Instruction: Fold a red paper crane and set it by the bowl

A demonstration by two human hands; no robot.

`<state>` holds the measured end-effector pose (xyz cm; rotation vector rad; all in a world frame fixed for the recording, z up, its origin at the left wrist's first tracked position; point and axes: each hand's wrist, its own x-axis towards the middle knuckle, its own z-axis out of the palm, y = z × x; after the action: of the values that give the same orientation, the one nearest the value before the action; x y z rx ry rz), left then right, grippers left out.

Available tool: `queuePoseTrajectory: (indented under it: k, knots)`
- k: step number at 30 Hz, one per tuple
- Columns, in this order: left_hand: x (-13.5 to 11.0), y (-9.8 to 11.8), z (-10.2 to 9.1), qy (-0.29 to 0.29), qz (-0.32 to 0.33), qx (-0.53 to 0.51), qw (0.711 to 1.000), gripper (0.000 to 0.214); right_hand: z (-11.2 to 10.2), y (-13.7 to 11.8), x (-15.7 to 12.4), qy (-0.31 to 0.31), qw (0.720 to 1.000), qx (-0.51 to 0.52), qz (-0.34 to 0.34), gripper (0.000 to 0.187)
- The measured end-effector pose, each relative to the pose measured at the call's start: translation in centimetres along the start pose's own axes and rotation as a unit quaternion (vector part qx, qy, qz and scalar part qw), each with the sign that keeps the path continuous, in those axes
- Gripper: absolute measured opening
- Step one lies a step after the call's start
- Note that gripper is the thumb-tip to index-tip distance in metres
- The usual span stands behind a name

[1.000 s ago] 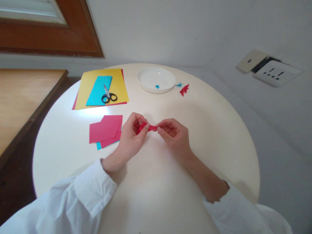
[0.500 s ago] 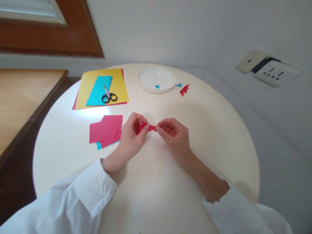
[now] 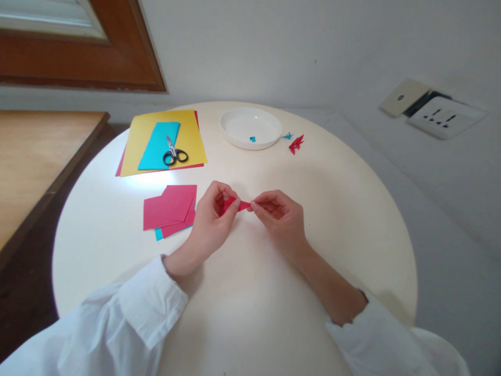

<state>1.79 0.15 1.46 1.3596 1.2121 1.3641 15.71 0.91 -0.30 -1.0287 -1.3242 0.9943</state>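
Observation:
A small piece of folded red paper (image 3: 243, 206) is held between my two hands above the middle of the table. My left hand (image 3: 215, 214) pinches its wider part between thumb and fingers, which hide much of it. The narrow pointed end is pinched by the thumb and fingertips of my right hand (image 3: 279, 216). Just left of my left hand lie several red paper squares (image 3: 168, 208), loosely overlapping, with a bit of blue paper (image 3: 158, 234) peeking out underneath.
On the round white table (image 3: 250, 313), scissors (image 3: 174, 153) rest on blue paper (image 3: 156, 149) over yellow sheets (image 3: 136, 136). A white dish (image 3: 250, 142) at the back has a blue scrap (image 3: 252, 139) in it. Right of it lie folded blue paper (image 3: 288, 136) and folded red paper (image 3: 296, 145).

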Motion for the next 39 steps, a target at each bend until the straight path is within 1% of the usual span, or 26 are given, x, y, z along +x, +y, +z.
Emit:
queuePoseTrajectory:
  k: [8, 12, 17, 26, 39]
  knots:
    - [-0.05, 0.20, -0.01, 0.002, -0.005, 0.001, 1.000, 0.013, 0.02, -0.09, -0.02, 0.002, 1.000, -0.001, -0.005, 0.012]
    - [0.00, 0.08, 0.02, 0.008, -0.001, -0.008, 1.000, 0.014, 0.08, -0.02, -0.02, 0.003, 1.000, 0.002, -0.008, 0.014]
    - [0.00, 0.03, 0.05, 0.012, -0.011, -0.032, 0.999, 0.015, 0.12, -0.04, -0.02, 0.002, 1.000, 0.001, -0.005, 0.017]
    - [0.02, 0.03, 0.11, 0.012, -0.005, -0.034, 0.999, 0.016, 0.07, -0.04, 0.05, 0.001, 1.000, 0.011, -0.006, 0.011]
    - [0.06, -0.14, 0.09, 0.007, 0.000, -0.049, 0.999, 0.017, 0.08, -0.03, 0.03, -0.002, 1.000, 0.015, -0.007, 0.011]
